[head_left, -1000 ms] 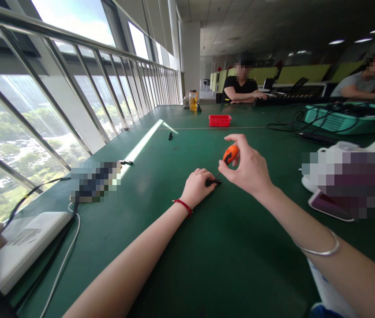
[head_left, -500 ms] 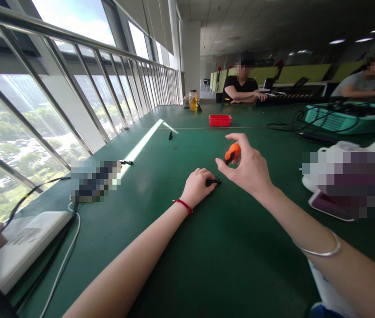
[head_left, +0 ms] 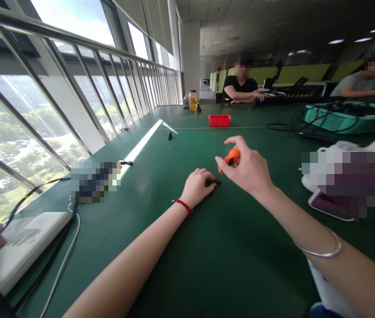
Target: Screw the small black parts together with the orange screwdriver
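With its fingers curled and pressed to the table, my left hand [head_left: 198, 185] holds a small black part [head_left: 216, 181] flat on the green surface. My right hand [head_left: 249, 165] is just to the right and above, around a screwdriver [head_left: 232, 156] with an orange and black handle. Its index finger and thumb stand partly apart, while the handle rests in the other fingers and palm. The thin shaft slants down and left to the black part; its tip is too small to make out.
A red bin [head_left: 219, 120] stands farther back, a small black piece [head_left: 170, 136] to its left. At right are a teal basket [head_left: 336, 121] with cables and a blurred white bundle [head_left: 316, 183]. A white power strip [head_left: 31, 243] lies left. Two people sit across the table.
The screwdriver handle has turned and tilted slightly within my right hand, showing more orange near the shaft. The right fingers shifted a little; my left hand and the black part stay put.
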A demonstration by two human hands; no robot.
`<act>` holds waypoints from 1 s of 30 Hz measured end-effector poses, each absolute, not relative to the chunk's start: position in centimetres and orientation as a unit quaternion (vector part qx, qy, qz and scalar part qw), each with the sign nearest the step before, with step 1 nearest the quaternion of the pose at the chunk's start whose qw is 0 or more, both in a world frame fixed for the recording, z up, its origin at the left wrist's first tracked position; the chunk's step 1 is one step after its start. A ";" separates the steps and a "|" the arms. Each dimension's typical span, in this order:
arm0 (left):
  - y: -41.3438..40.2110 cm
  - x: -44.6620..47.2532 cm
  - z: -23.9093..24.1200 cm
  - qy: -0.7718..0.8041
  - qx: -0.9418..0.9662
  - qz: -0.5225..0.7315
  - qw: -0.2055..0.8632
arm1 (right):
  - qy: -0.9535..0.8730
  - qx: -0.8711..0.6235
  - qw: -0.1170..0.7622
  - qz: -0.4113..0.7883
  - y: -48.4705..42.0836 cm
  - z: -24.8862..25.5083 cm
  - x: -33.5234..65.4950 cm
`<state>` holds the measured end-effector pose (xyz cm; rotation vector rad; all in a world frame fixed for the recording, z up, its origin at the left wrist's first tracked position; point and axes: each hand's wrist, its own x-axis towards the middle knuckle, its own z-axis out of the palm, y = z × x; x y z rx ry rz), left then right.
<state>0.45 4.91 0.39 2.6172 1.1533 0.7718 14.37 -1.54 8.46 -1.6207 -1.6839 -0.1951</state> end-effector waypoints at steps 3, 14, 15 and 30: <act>5.0 0.4 0.3 0.384 0.880 0.264 0.088 | -0.661 -0.641 0.383 -0.067 -1.5 8.4 14.4; 5.0 0.5 0.2 0.386 0.879 0.268 0.085 | -0.639 -0.667 0.378 -0.064 -1.5 8.6 14.3; 5.0 0.5 0.2 0.386 0.878 0.269 0.084 | -0.636 -0.674 0.370 -0.059 -1.5 8.7 14.3; 5.0 0.4 0.2 0.388 0.879 0.265 0.085 | -0.643 -0.666 0.373 -0.061 -1.4 8.6 14.5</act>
